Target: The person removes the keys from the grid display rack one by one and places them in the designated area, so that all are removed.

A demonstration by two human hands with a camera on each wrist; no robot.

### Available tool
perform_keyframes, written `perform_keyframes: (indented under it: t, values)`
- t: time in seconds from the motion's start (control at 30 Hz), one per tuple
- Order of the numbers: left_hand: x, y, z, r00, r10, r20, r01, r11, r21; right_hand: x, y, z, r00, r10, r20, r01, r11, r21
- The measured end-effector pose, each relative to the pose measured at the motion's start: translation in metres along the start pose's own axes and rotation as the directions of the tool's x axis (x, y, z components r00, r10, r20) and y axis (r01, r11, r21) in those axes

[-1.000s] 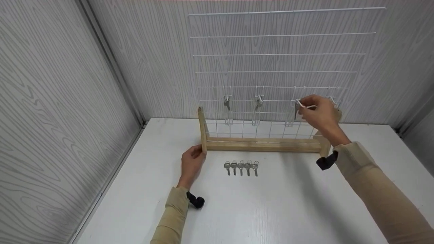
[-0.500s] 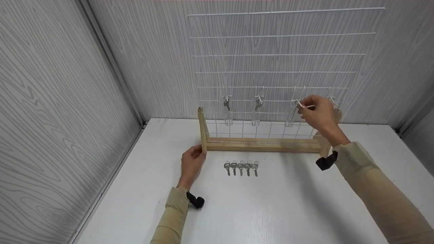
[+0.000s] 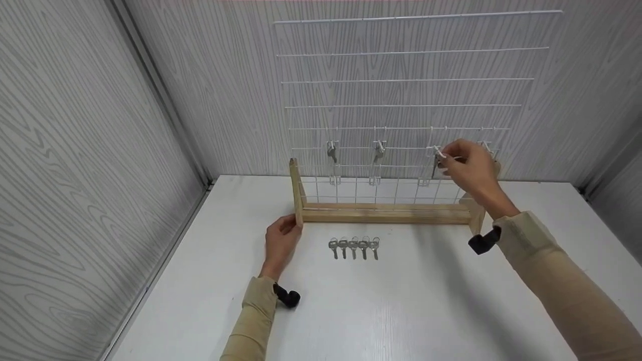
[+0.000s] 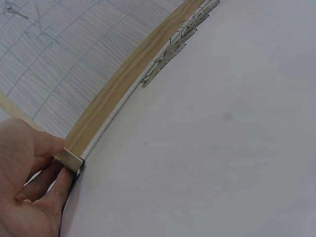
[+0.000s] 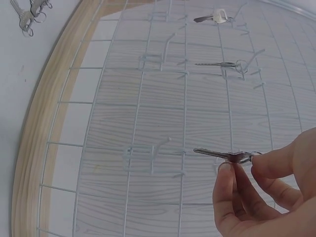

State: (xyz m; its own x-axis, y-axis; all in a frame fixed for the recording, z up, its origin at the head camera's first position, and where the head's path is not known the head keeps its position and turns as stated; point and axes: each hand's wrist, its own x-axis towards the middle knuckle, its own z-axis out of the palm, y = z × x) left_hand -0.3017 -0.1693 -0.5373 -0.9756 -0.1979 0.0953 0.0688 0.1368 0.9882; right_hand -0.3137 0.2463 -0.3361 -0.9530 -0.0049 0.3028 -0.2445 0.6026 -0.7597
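Note:
A white wire grid rack (image 3: 401,105) stands on a wooden base (image 3: 386,216). My left hand (image 3: 282,245) pinches the lower front end of the base's left upright (image 3: 296,193), also seen in the left wrist view. My right hand (image 3: 471,165) is at the third upper hook from the left. In the right wrist view its thumb and fingers pinch a silver key (image 5: 217,154) near the key's head and ring, with the blade pointing out. The hand hides the hook there. Two other keys hang on hooks to the left, one key (image 3: 331,151) and a second key (image 3: 379,150).
Several keys with rings (image 3: 353,244) lie in a row on the white table (image 3: 351,311), in front of the base. Lower hooks (image 3: 375,181) sit on the grid beneath the upper ones. Wood-patterned panels (image 3: 225,90) stand behind and at the sides.
The head view has shifted slightly. My right fingers have moved a little at the third hook, and the key has turned in them. My left hand has stayed on the upright.

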Motion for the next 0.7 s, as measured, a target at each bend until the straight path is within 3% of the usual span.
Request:
perform_keyframes:
  t: [0.7]
  values:
    - [0.0021, -0.0005, 0.0008, 1.000, -0.008, -0.006, 0.009, 1.000, 0.011, -0.0088, -0.0020, -0.0048, 1.000, -0.015, 0.000, 0.015, 1.000, 0.008]
